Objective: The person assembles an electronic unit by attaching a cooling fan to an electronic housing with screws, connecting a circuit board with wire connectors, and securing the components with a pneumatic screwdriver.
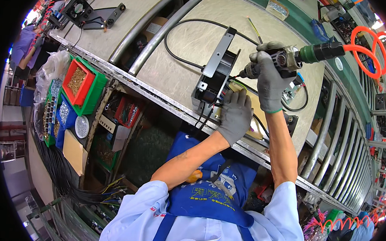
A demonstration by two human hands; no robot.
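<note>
My right hand, in a grey glove, is wrapped round a pneumatic screwdriver with a green rear end. The tool lies nearly level, and its tip points left at the side of a black metal housing. Against the near right side of that housing rests my gloved left hand, fingers bent over its edge; whether they pinch a small part there is hidden. A black cable loops from the housing across the metal worktop. Thin wires come out at its lower end.
An orange coiled air hose runs from the tool to the upper right. Roller conveyors flank the worktop. At left stand a red bin of brass-coloured screws and other small-part bins. Another black assembly sits on the far left surface.
</note>
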